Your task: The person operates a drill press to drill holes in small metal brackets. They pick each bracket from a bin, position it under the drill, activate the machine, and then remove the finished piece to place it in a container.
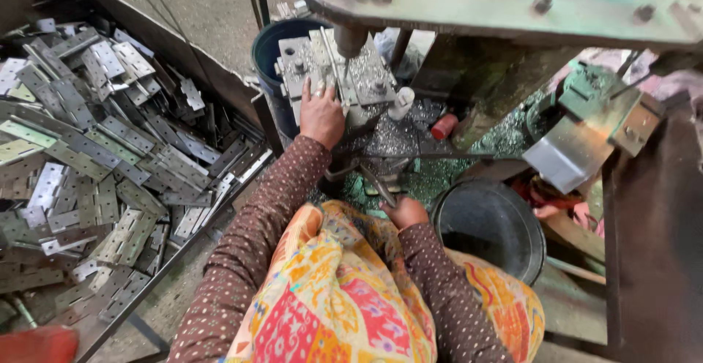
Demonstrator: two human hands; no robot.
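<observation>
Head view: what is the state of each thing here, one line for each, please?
Left hand: flat on the hinge on the jig, fingers spread.
Right hand: closed on a metal lever.
Hinge: lying open on the jig, under the spindle.
Spindle: above the hinge; contact cannot be told.
Hinge pile: loose, heaped in a tray.
Black bucket: upright, open; contents unclear.
</observation>
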